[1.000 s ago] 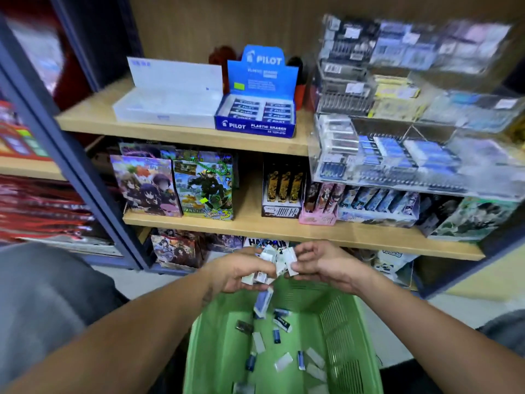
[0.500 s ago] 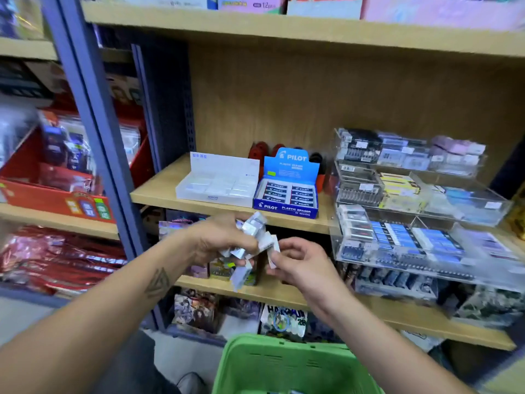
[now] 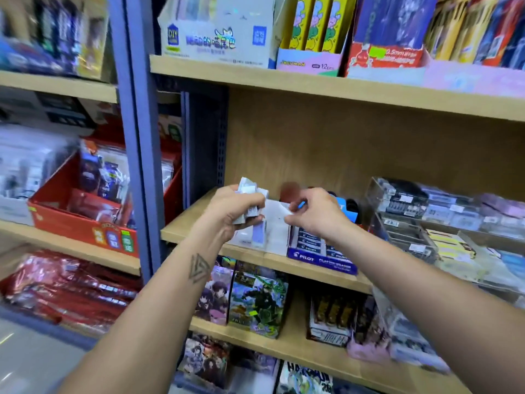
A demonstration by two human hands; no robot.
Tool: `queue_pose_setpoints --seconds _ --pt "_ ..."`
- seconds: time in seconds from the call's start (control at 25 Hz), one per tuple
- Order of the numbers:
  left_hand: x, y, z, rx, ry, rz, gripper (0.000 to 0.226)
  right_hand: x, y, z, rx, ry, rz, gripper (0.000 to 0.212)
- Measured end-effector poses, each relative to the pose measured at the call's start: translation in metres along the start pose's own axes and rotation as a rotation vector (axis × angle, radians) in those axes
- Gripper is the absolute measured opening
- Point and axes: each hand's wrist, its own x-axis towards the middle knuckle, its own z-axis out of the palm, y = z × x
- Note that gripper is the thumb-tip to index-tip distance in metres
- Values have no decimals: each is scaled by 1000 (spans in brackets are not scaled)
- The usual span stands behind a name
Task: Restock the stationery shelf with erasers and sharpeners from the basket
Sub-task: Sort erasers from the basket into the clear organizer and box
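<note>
Several small wrapped erasers fill our left hand above the shelf's front-left corner, light, firm and likely slippery, so our right hand, fingertips pinched near them, should take 1 by its long sides.

Open gap above white tray; Pilot box crowds right.
</note>
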Motion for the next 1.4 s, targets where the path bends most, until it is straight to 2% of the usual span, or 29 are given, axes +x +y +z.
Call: queue_pose_setpoints --seconds 0.12,0.2,0.36,0.6,0.84,0.96,1.12,1.32,1.4 --pt "22 -2 -12 -90 82 -17 18 26 0 -1 -219 -100 -34 13" --pt "30 -3 -23 -121 105 -38 17 36 3 5 -300 -172 -44 16" --pt "38 -6 -51 -241 146 -93 14 48 7 18 -308 -261 -102 18" --pt "44 2 -80 -393 218 -92 13 56 -8 58 -204 -179 -177 17" --pt "49 -1 -92 -391 199 -160 20 63 -23 86 -227 -100 -222 23" --pt "54 -6 -91 -351 223 -177 20 64 -30 97 -219 -114 -253 16" --pt "57 -12 -86 -306 223 -182 15 67 -38 114 -255 -52 -277 8" --pt "61 -19 -85 -290 213 -218 19 64 -44 127 -345 66 -297 14" --pt "62 -20 -85 -282 205 -216 19 66 -46 128 -336 60 -265 15"
